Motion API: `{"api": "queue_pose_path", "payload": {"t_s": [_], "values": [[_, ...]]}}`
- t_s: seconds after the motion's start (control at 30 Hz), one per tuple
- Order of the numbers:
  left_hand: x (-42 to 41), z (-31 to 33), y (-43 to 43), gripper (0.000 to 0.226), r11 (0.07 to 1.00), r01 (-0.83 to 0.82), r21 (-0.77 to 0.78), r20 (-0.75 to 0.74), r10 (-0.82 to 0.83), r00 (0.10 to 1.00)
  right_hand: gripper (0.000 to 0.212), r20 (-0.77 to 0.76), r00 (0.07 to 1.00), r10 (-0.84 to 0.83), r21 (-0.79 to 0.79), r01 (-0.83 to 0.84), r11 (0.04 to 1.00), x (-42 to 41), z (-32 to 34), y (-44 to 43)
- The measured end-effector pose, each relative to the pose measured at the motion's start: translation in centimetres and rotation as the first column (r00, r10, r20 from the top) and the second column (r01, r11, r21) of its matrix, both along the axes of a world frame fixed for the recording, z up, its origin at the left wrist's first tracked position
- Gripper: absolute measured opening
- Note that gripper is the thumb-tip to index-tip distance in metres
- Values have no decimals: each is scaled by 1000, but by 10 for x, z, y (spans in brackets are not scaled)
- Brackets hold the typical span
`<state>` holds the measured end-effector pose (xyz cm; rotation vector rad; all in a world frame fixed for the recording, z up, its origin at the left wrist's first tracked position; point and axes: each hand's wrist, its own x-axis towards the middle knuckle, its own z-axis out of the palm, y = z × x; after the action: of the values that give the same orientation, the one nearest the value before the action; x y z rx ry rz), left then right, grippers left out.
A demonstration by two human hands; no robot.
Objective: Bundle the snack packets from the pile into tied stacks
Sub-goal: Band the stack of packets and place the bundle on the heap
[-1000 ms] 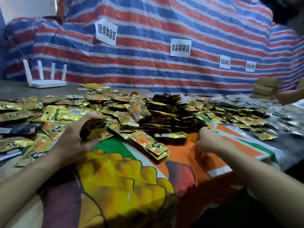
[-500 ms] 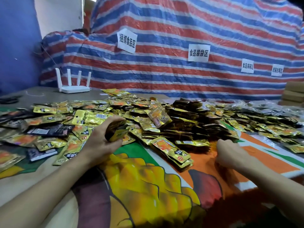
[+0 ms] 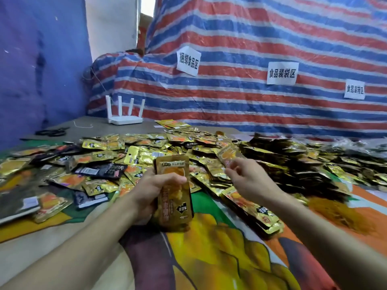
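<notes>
Left hand (image 3: 155, 191) grips an untied stack (image 3: 173, 195); right hand (image 3: 249, 181) seems to pinch one packet (image 3: 228, 155) over the pile (image 3: 146, 147) toward the table's (image 3: 90, 126) far edge. Slick foil may fan out and slip from the one-handed grip.

Blurry packets (image 3: 364, 146) at right edge

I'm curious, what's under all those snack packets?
A colourful printed cloth lies under the packet pile. Its picture beneath the packets is covered, so it can't be seen.
</notes>
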<state>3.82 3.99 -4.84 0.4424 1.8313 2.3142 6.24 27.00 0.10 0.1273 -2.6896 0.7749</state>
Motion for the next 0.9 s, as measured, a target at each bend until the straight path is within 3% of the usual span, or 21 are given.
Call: {"api": "queue_pose_path", "payload": {"t_s": [0.13, 0.27, 0.33, 0.47, 0.6, 0.77, 0.9], "values": [[-4, 1, -2, 65, 999, -20, 31, 104, 16, 994, 19, -34, 977, 212, -110, -214, 971, -28, -11, -57], [-12, 4, -8, 66, 988, -153, 18, 152, 149, 977, 18, -131, 949, 286, -170, -306, 937, -47, -29, -81], [-15, 3, -11, 59, 982, -188, -10, 170, 187, 968, 19, -101, 935, 340, -298, -354, 886, -53, -41, -81], [-22, 5, -16, 38, 976, -216, -10, 229, 212, 950, 26, 44, 887, 460, -572, -355, 740, -61, -46, -68], [-20, 7, -22, 27, 995, -38, 93, 233, 16, 972, 17, 86, 790, 607, -809, -300, 506, -57, -44, -59], [-18, 2, -23, 23, 973, 95, 210, 196, -137, 971, 8, -20, 655, 756, -974, -183, 133, -50, -35, -58], [-18, 4, -20, 18, 994, 75, 73, 219, -90, 972, 21, -97, 657, 748, -987, -162, 15, -45, -29, -54]]}}
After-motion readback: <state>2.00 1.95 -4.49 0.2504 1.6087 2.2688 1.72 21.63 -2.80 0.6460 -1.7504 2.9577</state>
